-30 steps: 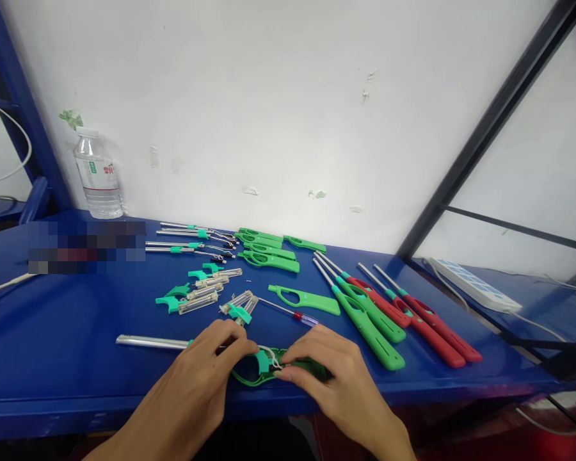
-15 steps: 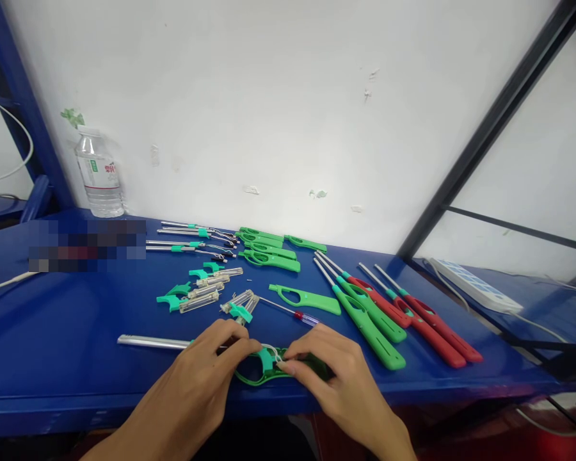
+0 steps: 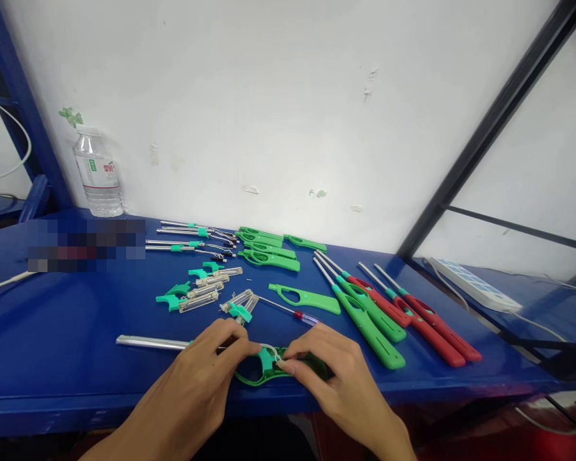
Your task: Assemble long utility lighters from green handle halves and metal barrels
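Observation:
At the table's front edge lies an open green lighter shell (image 3: 264,379) with a teal trigger (image 3: 267,360) inside and a silver tube (image 3: 151,342) reaching out to the left. My left hand (image 3: 206,365) is closed on the shell's left part, its fingertips beside the trigger. With thumb and index finger, my right hand (image 3: 336,371) pinches a thin white wire (image 3: 274,351) over the middle of the shell. The shell's right end is partly hidden under my right hand. Behind my hands lies a screwdriver (image 3: 307,318) with a red and clear handle.
Clear fuel tanks (image 3: 199,301) and teal triggers lie left of centre, with metal tubes (image 3: 173,248) behind. Several green shells (image 3: 269,260) rest near the wall. Green and red lighters (image 3: 432,333) lie at right. A water bottle (image 3: 98,176) stands back left, a power strip (image 3: 477,285) far right.

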Available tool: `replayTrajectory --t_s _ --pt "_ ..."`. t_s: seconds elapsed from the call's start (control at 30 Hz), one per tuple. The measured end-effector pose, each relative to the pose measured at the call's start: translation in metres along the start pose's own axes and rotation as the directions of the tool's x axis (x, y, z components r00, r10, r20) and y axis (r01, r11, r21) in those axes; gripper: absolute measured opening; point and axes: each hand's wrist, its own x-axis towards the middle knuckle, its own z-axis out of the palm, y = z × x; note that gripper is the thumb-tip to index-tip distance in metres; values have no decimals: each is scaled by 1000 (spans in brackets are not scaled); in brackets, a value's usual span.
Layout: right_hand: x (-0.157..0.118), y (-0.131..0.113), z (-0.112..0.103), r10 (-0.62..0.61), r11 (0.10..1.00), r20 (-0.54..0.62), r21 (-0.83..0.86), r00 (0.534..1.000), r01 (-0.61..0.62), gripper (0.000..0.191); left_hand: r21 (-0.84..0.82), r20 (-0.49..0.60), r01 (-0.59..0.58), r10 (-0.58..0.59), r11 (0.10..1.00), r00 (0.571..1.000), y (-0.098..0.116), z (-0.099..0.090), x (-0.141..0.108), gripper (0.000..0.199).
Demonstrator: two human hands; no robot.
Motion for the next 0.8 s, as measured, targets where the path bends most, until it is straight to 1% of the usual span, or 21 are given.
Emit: replayTrajectory --t_s 0.13,0.33,0.8 --pt "0 0 0 1 1000 -1 -2 1000 -1 11 -19 29 19 -19 1000 999 -2 1 -1 48" --pt "0 0 -1 5 1000 5 -3 1000 -5 11 -3 13 4 -4 1000 1000 -1 1 -1 49" --pt "1 0 -1 7 1000 10 -1 1000 -7 12 3 -15 -6 6 1000 1000 -3 3 -1 43"
